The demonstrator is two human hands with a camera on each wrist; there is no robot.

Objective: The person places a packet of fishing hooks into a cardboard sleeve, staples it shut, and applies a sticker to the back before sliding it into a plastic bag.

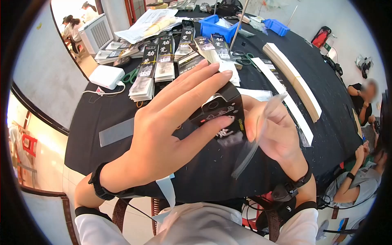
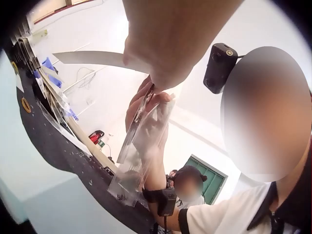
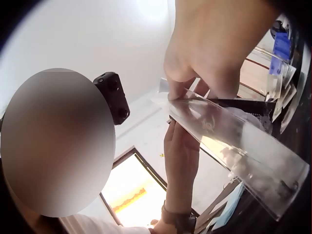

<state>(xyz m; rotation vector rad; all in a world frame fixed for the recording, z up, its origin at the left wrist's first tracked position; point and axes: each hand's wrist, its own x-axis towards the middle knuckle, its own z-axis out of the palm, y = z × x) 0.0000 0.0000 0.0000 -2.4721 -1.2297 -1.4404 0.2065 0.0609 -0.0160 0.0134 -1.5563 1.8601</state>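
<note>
In the head view my left hand [image 1: 163,126] holds a black printed card pack [image 1: 228,108] with a round hang hole, its thumb across the front and its long fingers stretched over the top. Just to the right, my right hand [image 1: 275,130] pinches a bent clear plastic sleeve [image 1: 252,153], close against the card pack. From the right wrist, the clear sleeve slants down below the right hand [image 3: 214,58], and the left hand [image 3: 180,151] is behind it. The left wrist view shows the sleeve [image 2: 151,131] hanging at the right hand's fingers.
Stacks of black-topped packs [image 1: 149,61] cover the table's far left, near a white adapter [image 1: 107,76] and green-handled scissors [image 1: 246,58]. A long cream card stack [image 1: 294,79] and a white strip [image 1: 281,96] lie right. Blue bins [image 1: 218,29] stand behind; people sit at right.
</note>
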